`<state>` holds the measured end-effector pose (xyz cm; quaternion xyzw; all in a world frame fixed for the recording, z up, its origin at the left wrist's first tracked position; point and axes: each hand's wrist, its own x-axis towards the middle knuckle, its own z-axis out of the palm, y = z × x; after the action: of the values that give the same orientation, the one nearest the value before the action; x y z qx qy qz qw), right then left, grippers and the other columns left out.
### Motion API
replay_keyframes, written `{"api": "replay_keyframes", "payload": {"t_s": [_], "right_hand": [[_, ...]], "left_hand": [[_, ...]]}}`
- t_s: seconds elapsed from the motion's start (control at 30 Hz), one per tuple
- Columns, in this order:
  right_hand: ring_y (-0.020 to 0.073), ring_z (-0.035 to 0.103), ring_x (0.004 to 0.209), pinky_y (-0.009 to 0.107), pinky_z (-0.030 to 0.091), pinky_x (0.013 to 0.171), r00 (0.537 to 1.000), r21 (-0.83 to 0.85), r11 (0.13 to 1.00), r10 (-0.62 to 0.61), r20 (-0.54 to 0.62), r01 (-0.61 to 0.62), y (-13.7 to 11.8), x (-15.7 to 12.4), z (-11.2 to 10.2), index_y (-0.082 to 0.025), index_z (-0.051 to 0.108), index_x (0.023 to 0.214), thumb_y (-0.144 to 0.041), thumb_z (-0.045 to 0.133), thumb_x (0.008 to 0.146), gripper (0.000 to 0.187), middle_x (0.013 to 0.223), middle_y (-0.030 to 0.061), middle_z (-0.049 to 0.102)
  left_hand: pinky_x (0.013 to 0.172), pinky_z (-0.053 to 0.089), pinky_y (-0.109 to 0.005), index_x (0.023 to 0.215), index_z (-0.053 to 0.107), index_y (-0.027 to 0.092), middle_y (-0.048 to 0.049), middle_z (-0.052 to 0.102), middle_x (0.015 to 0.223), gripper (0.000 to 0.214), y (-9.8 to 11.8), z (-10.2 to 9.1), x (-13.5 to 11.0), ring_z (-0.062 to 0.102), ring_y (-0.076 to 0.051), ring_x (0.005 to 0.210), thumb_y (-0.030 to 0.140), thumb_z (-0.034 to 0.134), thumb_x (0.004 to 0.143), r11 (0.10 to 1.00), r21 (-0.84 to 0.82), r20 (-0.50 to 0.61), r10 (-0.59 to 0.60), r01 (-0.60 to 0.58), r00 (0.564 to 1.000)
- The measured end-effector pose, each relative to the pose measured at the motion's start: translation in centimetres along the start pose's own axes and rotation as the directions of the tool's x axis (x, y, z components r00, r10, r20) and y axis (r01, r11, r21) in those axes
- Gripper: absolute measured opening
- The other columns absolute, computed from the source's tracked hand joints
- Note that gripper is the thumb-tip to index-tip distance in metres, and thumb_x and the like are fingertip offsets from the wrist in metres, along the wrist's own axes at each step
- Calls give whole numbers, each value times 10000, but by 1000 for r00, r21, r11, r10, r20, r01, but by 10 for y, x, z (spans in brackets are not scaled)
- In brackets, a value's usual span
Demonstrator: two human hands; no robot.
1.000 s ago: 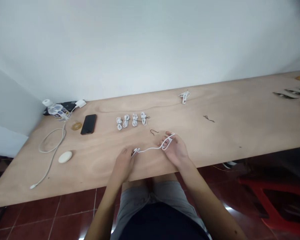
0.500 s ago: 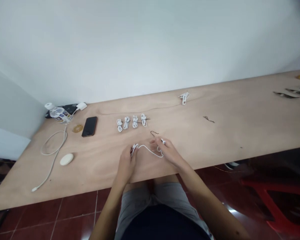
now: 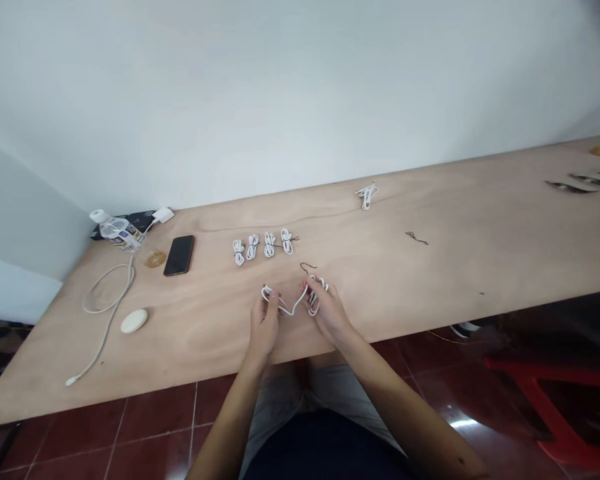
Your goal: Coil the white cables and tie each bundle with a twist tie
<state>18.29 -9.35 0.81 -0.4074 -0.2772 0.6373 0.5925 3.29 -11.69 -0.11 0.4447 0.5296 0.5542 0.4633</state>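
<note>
The white charging cable (image 3: 294, 309) spans both hands: the left hand (image 3: 264, 327) pinches one end, and the right hand (image 3: 329, 312) grips the looped section, just below a black twist tie (image 3: 308, 267) on the plywood table (image 3: 430, 280).

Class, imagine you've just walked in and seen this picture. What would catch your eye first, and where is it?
The eye goes first to the left hand and right hand, which hold a white cable between them near the front edge of the plywood table. Just beyond them lie four bundled white cables in a row. Further left, the black smartphone stands out against the pale wood.
</note>
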Motion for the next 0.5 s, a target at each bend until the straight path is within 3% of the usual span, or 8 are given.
{"api": "replay_keyframes", "payload": {"t_s": [0.07, 0.13, 0.23, 0.33, 0.4, 0.5], "right_hand": [[164, 654, 740, 272, 505, 601, 1000, 63, 998, 19, -6, -19, -6, 2, -2, -233, 629, 854, -553, 831, 845, 379, 850, 22, 698], [183, 687, 778, 309, 562, 698, 1000, 106, 994, 1, 24, -3, -11, 3, -5, -236, 618, 883, -564, 826, 862, 389, 809, 13, 688], [130, 536, 562, 284, 492, 568, 998, 81, 996, -29, 54, 24, -16, 7, -9, -248, 591, 896, -598, 817, 871, 417, 641, -62, 518], [101, 363, 490, 262, 349, 472, 997, -143, 987, -64, 41, 69, -20, 10, -17, -237, 637, 909, -618, 805, 865, 419, 609, -78, 451], [121, 445, 555, 275, 395, 524, 988, -363, 922, -95, 118, 132, -23, 10, -24, -218, 706, 937, -576, 848, 827, 401, 672, -39, 558], [219, 655, 832, 333, 530, 722, 944, -573, 785, -44, 327, 235, -30, 6, -34, -224, 792, 1047, -448, 969, 678, 466, 977, 50, 748]], "left_hand": [[593, 410, -239, 935, 634, 184, 28, 525, 692, 483, -1, -4, 2, 498, -121, 615, 663, 685, 959, 999, -32, 58, -30, 32, 998], [550, 352, -224, 955, 638, 175, 52, 441, 656, 492, -2, -9, 4, 426, -100, 574, 664, 687, 958, 994, -82, 133, -60, 72, 989], [533, 314, -213, 1003, 676, 155, 58, 384, 683, 498, -2, -15, 5, 372, -82, 574, 649, 713, 946, 983, -134, 132, -104, 122, 986], [524, 308, -211, 1041, 710, 156, 53, 356, 719, 472, -1, -22, 6, 352, -80, 582, 620, 707, 956, 967, -199, 65, -152, 162, 986], [525, 320, -213, 1036, 721, 160, 46, 359, 738, 434, 2, -26, 8, 352, -82, 586, 588, 674, 978, 956, -251, 38, -151, 155, 988], [535, 353, -222, 1034, 733, 165, 28, 415, 766, 400, 7, -30, 14, 377, -89, 594, 548, 626, 991, 957, -267, -15, -119, 110, 993]]}}
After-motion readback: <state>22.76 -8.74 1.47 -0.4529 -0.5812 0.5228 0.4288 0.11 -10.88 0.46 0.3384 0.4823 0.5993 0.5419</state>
